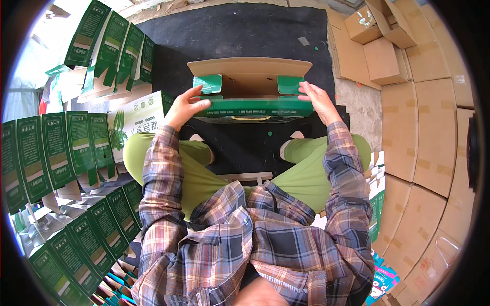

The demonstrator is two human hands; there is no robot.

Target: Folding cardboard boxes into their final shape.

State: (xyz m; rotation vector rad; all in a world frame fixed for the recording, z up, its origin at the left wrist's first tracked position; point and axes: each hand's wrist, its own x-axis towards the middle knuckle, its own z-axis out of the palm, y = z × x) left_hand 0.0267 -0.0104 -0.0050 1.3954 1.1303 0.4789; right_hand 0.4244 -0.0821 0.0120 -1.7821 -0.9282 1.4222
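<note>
Between my knees stands a green cardboard carton (240,106), its top uncovered, with a yellowish handle (250,118) on the near side. Its brown inner lid flap (250,69) is raised at the far side. Two small green end flaps, a left one (208,83) and a right one (290,84), fold inward at the ends. My left hand (187,107) is at the left end, thumb and fingers apart, fingertips by the left flap. At the right end, my right hand (319,101) has its fingers stretched against the corner by the right flap. Neither hand visibly grips anything.
Rows of green cartons (56,158) stand at my left, with more upright ones (109,46) beyond. A white-faced carton (135,122) leans by my left knee. Brown boxes (400,125) are stacked at the right. Black matting (229,30) covers the floor ahead.
</note>
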